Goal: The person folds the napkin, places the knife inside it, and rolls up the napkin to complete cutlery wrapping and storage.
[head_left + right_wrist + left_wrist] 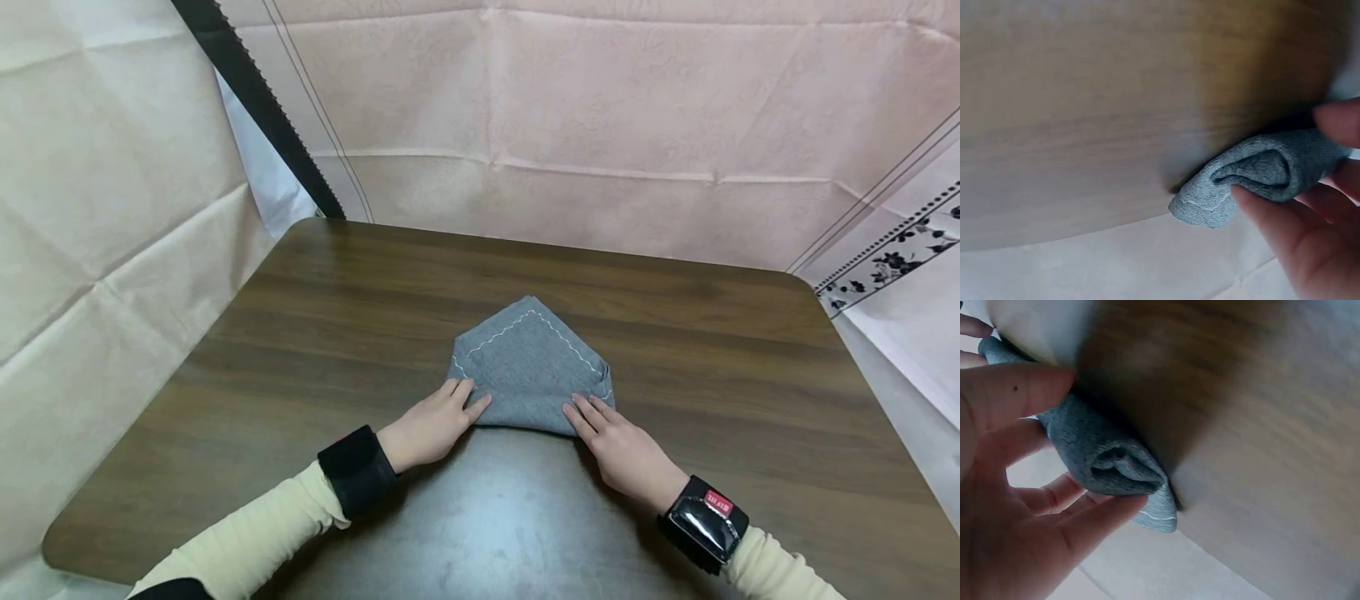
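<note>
1. Nearest the head camera: two cream long sleeves, a black cuff on the left forearm (pixel 357 469), a glossy black wrist unit with a red tag (pixel 705 522) on the right.
2. Left hand (pixel 429 427): on the near-left corner of the grey folded cloth with white stitched border (pixel 529 365). Left wrist view shows its fingers (pixel 1100 519) curled round the rolled cloth edge, so it grips the cloth.
3. Right hand (pixel 619 447): on the near-right corner. Right wrist view shows its fingertips (pixel 1260 209) pinching the folded lip there, thumb side on top.
4. Cloth: lies mid-table on the dark brown wood-grain table (pixel 262 333), touching it, pointed tip facing away, near edge a rolled fold between both hands.
5. Step, as judged: a fold in progress, both near corners grasped together. Next move likely calls for lifting or rolling both corners evenly so the edge stays straight and the far tip doesn't skew.
6. Farther: pale pink creased fabric backdrop (pixel 600 125), black zigzag-edged strip (pixel 255 96) at upper left, floral-print white sheet (pixel 911 250) at right.
</note>
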